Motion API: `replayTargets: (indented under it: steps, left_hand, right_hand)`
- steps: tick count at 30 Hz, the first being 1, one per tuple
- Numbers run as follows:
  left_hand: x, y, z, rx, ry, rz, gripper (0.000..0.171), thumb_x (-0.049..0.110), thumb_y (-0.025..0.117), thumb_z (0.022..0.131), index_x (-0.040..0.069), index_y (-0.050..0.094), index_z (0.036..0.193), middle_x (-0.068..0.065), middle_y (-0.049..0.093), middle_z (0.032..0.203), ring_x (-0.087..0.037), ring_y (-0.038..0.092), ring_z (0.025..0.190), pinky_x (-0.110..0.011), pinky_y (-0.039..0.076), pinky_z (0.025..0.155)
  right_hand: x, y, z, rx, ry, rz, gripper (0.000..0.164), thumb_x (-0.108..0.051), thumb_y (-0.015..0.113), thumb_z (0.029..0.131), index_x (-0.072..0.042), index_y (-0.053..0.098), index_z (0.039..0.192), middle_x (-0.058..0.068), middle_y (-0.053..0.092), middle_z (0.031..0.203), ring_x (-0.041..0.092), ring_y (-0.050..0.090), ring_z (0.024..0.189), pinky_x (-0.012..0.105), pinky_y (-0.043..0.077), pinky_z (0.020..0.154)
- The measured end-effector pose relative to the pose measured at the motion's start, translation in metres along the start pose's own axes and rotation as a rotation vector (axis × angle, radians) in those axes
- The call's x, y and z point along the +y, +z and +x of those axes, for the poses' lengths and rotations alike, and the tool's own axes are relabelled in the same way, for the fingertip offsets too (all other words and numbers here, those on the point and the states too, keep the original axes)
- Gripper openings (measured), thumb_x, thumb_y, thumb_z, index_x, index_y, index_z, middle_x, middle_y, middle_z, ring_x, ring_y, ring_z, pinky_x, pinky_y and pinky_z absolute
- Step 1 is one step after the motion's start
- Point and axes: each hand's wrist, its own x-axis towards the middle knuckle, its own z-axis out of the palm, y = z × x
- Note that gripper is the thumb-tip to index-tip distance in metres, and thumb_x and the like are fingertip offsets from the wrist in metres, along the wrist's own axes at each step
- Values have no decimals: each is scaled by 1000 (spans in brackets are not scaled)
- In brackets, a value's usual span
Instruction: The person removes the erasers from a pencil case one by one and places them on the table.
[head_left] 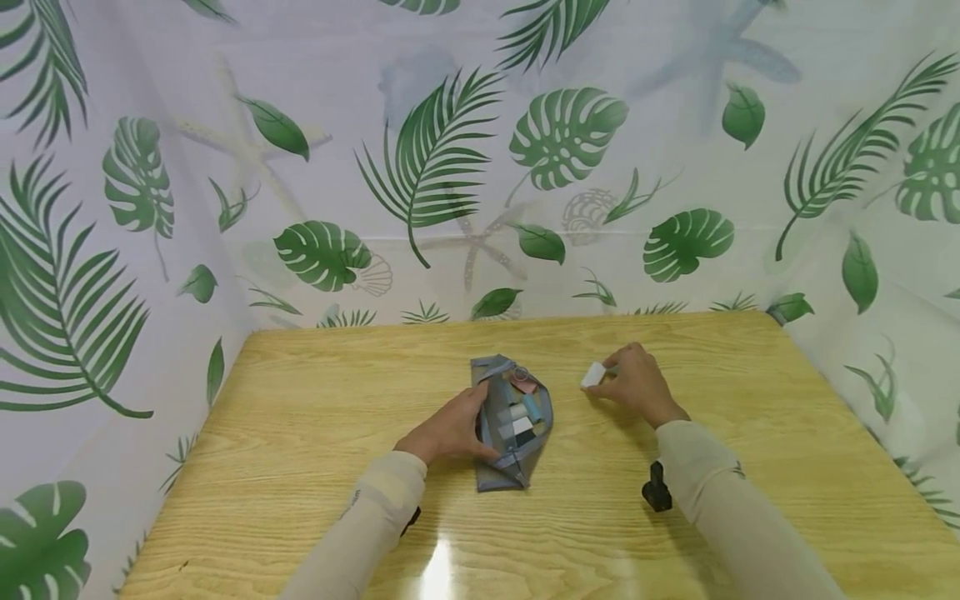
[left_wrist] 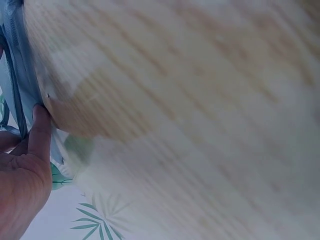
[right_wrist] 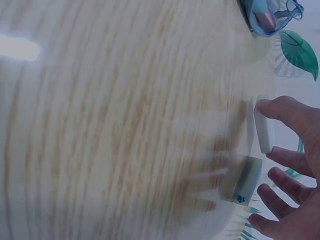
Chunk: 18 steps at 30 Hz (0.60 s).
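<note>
A grey zip pouch with see-through mesh lies on the table with its mouth spread open. My left hand grips its left edge, thumb near and fingers far. Inside show a pink piece, a blue piece, white blocks and a dark piece. To the right, my right hand pinches a small white eraser-like block between thumb and finger. In the right wrist view, a grey-green block with blue print lies beside that hand's lower fingers; the head view hides it.
The wood-grained table meets a white cloth backdrop with green leaf prints at the back and both sides. Black wrist devices sit under both sleeves. Light glares off the table near the front.
</note>
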Motion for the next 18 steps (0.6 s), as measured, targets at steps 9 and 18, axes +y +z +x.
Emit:
replayTargets:
  steps: [9, 18]
  left_hand:
    - [1, 0, 1, -14, -61, 70, 114, 24, 89, 80, 1, 12, 162, -21, 35, 157, -32, 39, 142, -43, 38, 113]
    - [1, 0, -1, -7, -30, 27, 113, 20, 90, 79, 1, 15, 161, -20, 37, 154, -32, 42, 140, -44, 39, 112]
  right_hand:
    - [3, 4, 3, 9, 28, 13, 54, -27, 89, 78, 15, 71, 107, 34, 56, 116, 53, 52, 105, 62, 47, 89]
    - [6, 9, 3, -5, 31, 7, 52, -28, 87, 80, 14, 72, 106, 34, 58, 117, 56, 49, 108, 65, 45, 87]
